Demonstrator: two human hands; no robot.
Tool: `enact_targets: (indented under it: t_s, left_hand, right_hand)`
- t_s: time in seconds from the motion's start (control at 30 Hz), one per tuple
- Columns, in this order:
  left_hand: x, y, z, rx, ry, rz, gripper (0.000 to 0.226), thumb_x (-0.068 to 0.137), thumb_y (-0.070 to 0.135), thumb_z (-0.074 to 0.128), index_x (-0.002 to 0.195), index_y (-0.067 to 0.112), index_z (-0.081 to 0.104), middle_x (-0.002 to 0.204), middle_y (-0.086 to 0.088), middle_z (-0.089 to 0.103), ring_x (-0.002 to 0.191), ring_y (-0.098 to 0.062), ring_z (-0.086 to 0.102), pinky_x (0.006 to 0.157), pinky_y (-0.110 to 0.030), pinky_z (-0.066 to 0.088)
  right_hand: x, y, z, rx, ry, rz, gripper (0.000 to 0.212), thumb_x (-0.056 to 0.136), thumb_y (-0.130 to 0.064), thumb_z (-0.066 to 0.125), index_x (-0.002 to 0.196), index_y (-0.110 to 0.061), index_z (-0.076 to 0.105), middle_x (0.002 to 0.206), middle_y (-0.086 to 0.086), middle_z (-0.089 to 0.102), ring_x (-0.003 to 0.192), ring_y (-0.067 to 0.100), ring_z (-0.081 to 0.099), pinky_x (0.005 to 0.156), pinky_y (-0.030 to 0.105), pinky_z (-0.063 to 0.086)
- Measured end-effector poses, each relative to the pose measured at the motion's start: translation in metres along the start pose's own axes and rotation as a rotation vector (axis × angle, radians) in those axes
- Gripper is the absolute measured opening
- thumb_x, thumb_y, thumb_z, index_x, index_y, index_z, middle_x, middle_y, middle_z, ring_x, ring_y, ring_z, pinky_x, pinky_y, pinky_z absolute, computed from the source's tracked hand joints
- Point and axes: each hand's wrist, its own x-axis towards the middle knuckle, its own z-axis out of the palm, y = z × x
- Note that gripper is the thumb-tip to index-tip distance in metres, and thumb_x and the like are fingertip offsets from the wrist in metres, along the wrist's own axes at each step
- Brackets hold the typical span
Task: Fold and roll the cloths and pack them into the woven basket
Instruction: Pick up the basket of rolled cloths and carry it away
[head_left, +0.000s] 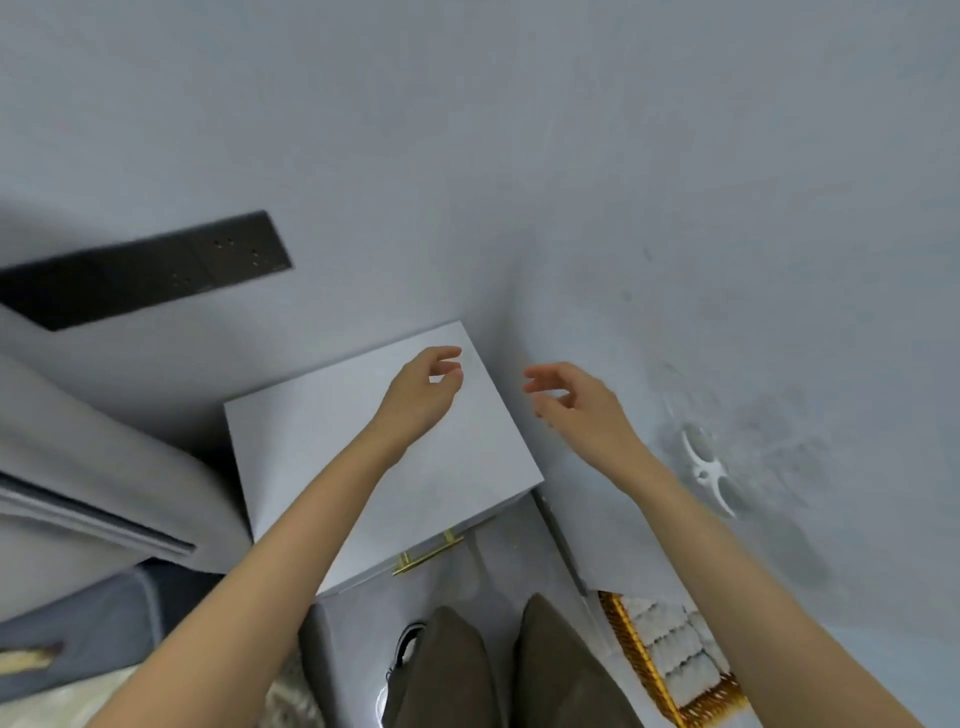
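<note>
The woven basket (631, 652) stands on the floor at the lower right, partly hidden behind my right forearm. Several rolled white cloths (670, 644) lie side by side inside it. My left hand (426, 387) hovers over the far right corner of a white nightstand, fingers loosely curled and holding nothing. My right hand (569, 397) hangs in the air just right of the nightstand, in front of the wall, fingers relaxed and empty. Neither hand touches the basket or a cloth.
The white nightstand (311, 447) with a gold drawer handle (428, 556) stands against a pale wall. A padded grey headboard (88, 457) and bed lie to the left, under a black socket panel (150, 270). My legs in brown trousers (498, 670) show below.
</note>
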Motion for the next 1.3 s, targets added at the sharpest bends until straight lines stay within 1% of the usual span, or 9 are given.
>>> enact_targets:
  t_s: [0.1,0.23,0.5,0.7,0.9,1.0,1.17,1.23,1.3]
  left_hand:
    - [-0.043,0.040,-0.023,-0.004,-0.025,-0.009,0.035,0.098,0.022,0.045,0.133,0.025,0.048,0.133,0.002,0.052,0.120,-0.016,0.049,0.098,-0.033,0.045]
    - [-0.079,0.069,-0.037,0.004,-0.070,-0.001,0.035,0.099,0.022,0.044,0.133,0.026,0.047,0.133,0.003,0.052,0.121,-0.016,0.049,0.095,-0.031,0.045]
    - [-0.137,0.097,-0.019,0.083,-0.218,0.072,0.035,0.099,0.021,0.044,0.134,0.022,0.046,0.131,0.001,0.053,0.117,-0.015,0.050,0.093,-0.029,0.044]
    - [-0.181,0.106,0.024,0.103,-0.298,0.095,0.034,0.098,0.016,0.045,0.132,0.019,0.050,0.128,0.000,0.056,0.117,-0.017,0.052,0.100,-0.035,0.044]
    - [-0.226,0.113,0.096,0.109,-0.359,0.110,0.035,0.098,0.019,0.047,0.132,0.020,0.050,0.127,0.002,0.056,0.113,-0.013,0.054,0.087,-0.025,0.044]
    - [-0.250,0.114,0.145,0.136,-0.360,0.104,0.034,0.097,0.019,0.047,0.130,0.021,0.051,0.127,0.002,0.057,0.109,-0.012,0.054,0.077,-0.021,0.046]
    - [-0.305,0.117,0.242,0.201,-0.355,0.110,0.033,0.098,0.019,0.045,0.130,0.018,0.053,0.127,-0.004,0.057,0.112,-0.018,0.055,0.097,-0.032,0.045]
    - [-0.327,0.120,0.273,0.202,-0.352,0.104,0.032,0.099,0.020,0.044,0.130,0.018,0.052,0.127,-0.005,0.056,0.112,-0.018,0.055,0.099,-0.034,0.045]
    - [-0.355,0.127,0.315,0.211,-0.359,0.118,0.032,0.099,0.021,0.044,0.130,0.018,0.052,0.126,-0.004,0.056,0.109,-0.017,0.056,0.097,-0.032,0.045]
  right_hand:
    - [-0.038,-0.051,-0.021,0.024,0.017,0.044,0.024,0.090,-0.015,0.056,0.107,-0.031,0.062,0.102,-0.013,0.068,0.074,-0.001,0.064,0.076,0.021,0.050]
    - [-0.081,-0.085,-0.041,0.046,0.067,0.094,0.024,0.092,-0.011,0.055,0.107,-0.029,0.062,0.104,-0.008,0.068,0.088,0.020,0.066,0.085,0.033,0.052]
    - [-0.160,-0.094,-0.070,0.088,0.131,0.178,0.025,0.096,-0.012,0.051,0.118,-0.017,0.061,0.110,-0.001,0.067,0.092,0.022,0.065,0.087,0.033,0.050]
    - [-0.215,-0.066,-0.088,0.067,0.150,0.216,0.025,0.097,-0.017,0.050,0.121,-0.019,0.059,0.110,-0.003,0.066,0.087,0.012,0.064,0.074,0.015,0.048]
    - [-0.281,-0.015,-0.134,0.046,0.115,0.246,0.026,0.098,-0.022,0.050,0.123,-0.020,0.058,0.113,-0.006,0.065,0.092,0.010,0.064,0.078,0.017,0.048]
    - [-0.317,0.023,-0.167,0.018,0.096,0.241,0.023,0.098,-0.026,0.050,0.120,-0.026,0.058,0.110,-0.011,0.064,0.090,0.003,0.064,0.073,0.014,0.047]
    - [-0.387,0.098,-0.233,-0.005,0.094,0.221,0.019,0.096,-0.026,0.052,0.112,-0.033,0.058,0.108,-0.013,0.065,0.094,0.002,0.063,0.084,0.022,0.050]
    - [-0.411,0.120,-0.256,-0.007,0.098,0.224,0.018,0.096,-0.026,0.052,0.111,-0.035,0.058,0.110,-0.011,0.065,0.096,0.004,0.062,0.088,0.025,0.049]
    - [-0.443,0.141,-0.287,-0.011,0.110,0.226,0.017,0.097,-0.026,0.051,0.110,-0.035,0.057,0.111,-0.010,0.065,0.094,0.005,0.062,0.083,0.021,0.048]
